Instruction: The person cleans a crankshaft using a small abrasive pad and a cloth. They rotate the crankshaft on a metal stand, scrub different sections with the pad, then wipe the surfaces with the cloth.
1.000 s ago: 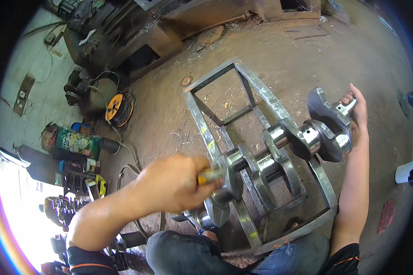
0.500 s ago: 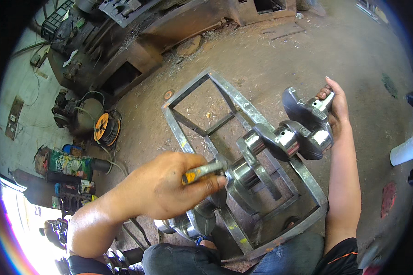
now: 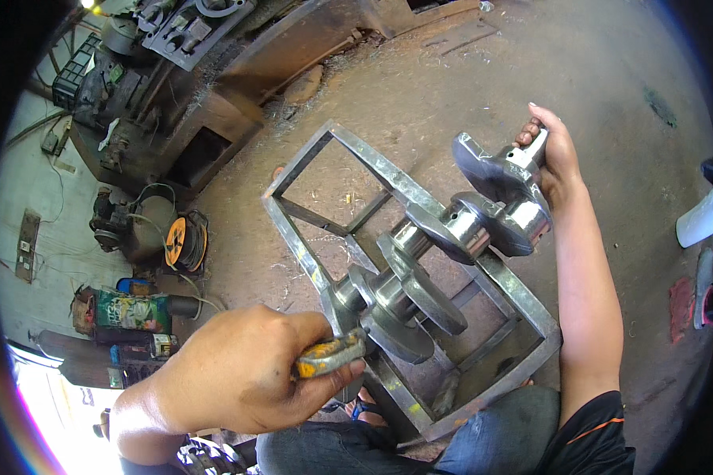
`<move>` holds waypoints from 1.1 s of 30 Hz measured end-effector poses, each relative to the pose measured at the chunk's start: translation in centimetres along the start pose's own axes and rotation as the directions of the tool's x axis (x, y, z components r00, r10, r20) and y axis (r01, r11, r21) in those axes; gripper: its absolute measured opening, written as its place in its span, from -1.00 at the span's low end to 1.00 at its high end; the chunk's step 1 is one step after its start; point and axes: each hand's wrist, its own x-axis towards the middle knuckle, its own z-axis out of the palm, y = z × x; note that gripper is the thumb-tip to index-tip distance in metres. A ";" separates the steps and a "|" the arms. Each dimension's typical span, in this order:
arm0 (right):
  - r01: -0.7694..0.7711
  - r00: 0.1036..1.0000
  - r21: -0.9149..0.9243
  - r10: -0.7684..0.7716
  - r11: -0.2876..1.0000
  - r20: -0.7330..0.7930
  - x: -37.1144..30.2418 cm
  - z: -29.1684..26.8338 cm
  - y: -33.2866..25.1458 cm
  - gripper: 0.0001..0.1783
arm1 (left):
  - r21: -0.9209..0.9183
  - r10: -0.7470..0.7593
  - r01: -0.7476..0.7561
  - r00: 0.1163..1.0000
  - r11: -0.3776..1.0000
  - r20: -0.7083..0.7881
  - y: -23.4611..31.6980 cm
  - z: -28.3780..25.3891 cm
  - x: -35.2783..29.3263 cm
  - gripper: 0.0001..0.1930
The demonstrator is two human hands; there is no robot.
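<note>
The steel crankshaft (image 3: 436, 253) lies slantwise across a rectangular metal frame (image 3: 325, 150), polished journals gleaming. Its far-right end rises; its near-left end sits low.

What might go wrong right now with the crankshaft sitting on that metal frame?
The crankshaft lies across the rails of an open metal frame, steadied only by the right hand at its far end; it may roll or slip off. The left hand, gripping a worn yellow tool, is close to the counterweights, so fingers might get pinched. The person's knees sit directly beneath.
</note>
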 end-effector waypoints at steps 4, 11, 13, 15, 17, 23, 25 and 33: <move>0.007 1.000 0.002 -0.007 1.000 -0.009 0.1 -0.1 0.2 -0.70 | -0.023 0.213 -0.216 0.930 0.976 0.301 0.6 0.8 0.3 -0.59; 0.035 0.999 -0.010 -0.035 0.999 -0.011 -0.2 0.0 0.1 -0.69 | 0.045 -0.004 0.005 0.999 0.999 -0.044 1.6 0.2 1.3 -0.61; 0.052 0.998 -0.009 -0.052 0.999 -0.026 -0.4 0.2 0.2 -0.69 | 0.004 0.106 -0.106 0.990 0.994 0.089 2.5 0.9 0.5 -0.67; 0.042 0.999 -0.011 -0.043 0.999 -0.024 -0.5 0.3 0.1 -0.70 | 0.045 0.164 -0.165 0.986 0.985 0.030 2.9 1.2 0.1 -0.68; 0.028 1.000 0.006 -0.028 1.000 -0.013 -0.6 0.4 0.1 -0.70 | 0.080 0.173 -0.165 0.980 0.983 -0.099 3.1 1.4 0.0 -0.68; 0.029 0.999 0.039 -0.028 0.999 -0.030 -0.6 0.2 0.2 -0.71 | 0.135 0.150 -0.158 0.986 0.978 0.070 4.2 1.3 0.3 -0.65; 0.029 1.000 0.030 -0.029 0.999 0.000 -0.6 0.2 0.1 -0.71 | 0.144 0.061 -0.083 0.987 0.986 0.152 4.2 0.9 0.4 -0.65; 0.026 0.999 0.028 -0.025 0.999 -0.025 -0.8 0.2 -0.1 -0.71 | -0.112 -0.015 0.001 0.992 0.994 -0.125 0.4 -0.1 5.1 -0.53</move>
